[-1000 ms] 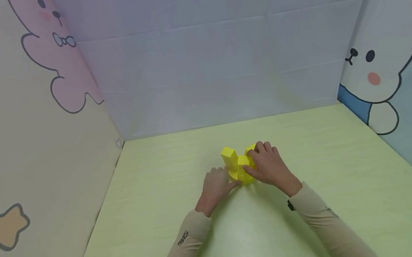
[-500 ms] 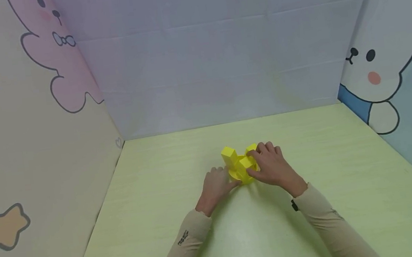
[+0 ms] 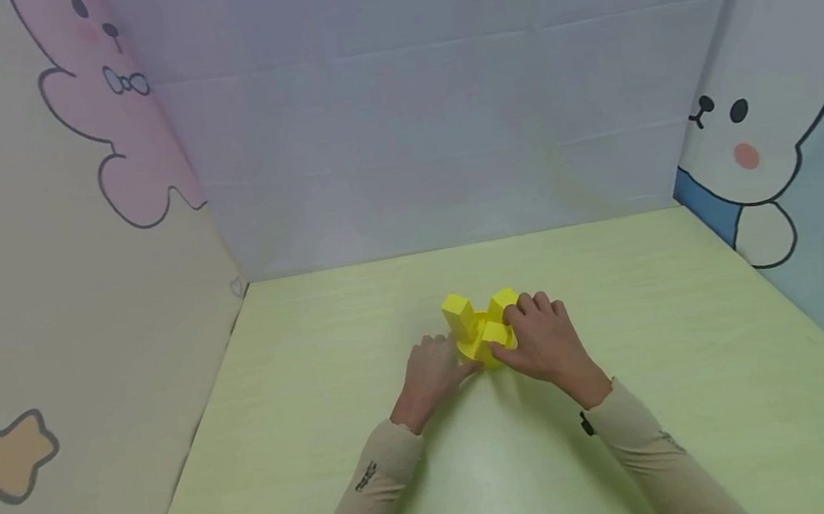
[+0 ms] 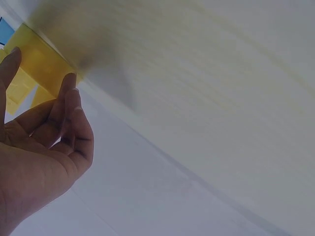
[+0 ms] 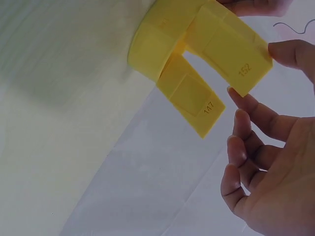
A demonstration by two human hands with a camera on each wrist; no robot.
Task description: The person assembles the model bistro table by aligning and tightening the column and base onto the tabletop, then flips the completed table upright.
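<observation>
A short round yellow holder rests on the table with yellow rectangular blocks standing tilted in it. My left hand grips its side, thumb in front and fingers behind; in the left wrist view the fingertips press on the holder wall. Between thumb and index finger, my right hand pinches the top end of the near block, marked 152. Its other fingers are loosely curled. A second block, marked 147, leans outward beside it. The left block sticks up untouched by the right hand.
The pale yellow-green table runs back to a whitish rear panel. Side panels with cartoon drawings flank it, with a star at left and a rabbit at right.
The near block has shifted slightly to the right and tilted, with the right hand on it. That hand has dropped a little toward me, exposing more of the back right block. The left hand stays put.
</observation>
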